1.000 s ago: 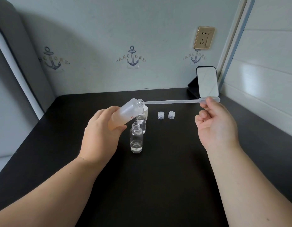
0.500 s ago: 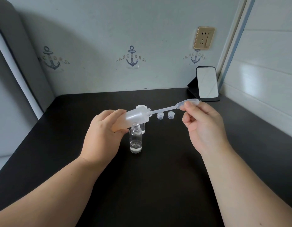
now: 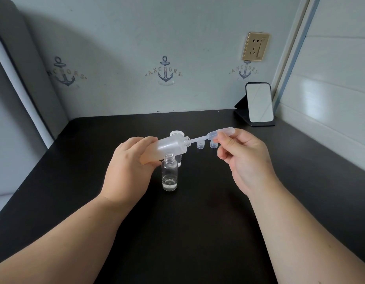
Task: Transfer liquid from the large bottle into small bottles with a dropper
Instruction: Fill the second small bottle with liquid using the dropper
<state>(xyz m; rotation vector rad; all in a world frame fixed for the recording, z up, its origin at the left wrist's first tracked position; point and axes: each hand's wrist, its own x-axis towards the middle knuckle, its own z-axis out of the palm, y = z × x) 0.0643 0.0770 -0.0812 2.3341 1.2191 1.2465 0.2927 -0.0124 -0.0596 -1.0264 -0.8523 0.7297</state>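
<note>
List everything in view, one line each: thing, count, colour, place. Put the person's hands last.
large bottle: 1, frosted white, tilted in the air above the small bottles, mouth to the right
dropper: 1, clear, tip inside the large bottle's mouth
small bottles: 2, clear, uncapped, mid-table; near one holds a little liquid, far one mostly hidden
small caps: 2, translucent, behind the dropper
white cap: 1, behind the large bottle
mirror: 1, black stand, far right corner
socket: 1, gold, wall
table: 1, black
left hand: grips the large bottle
right hand: pinches the dropper's bulb
</note>
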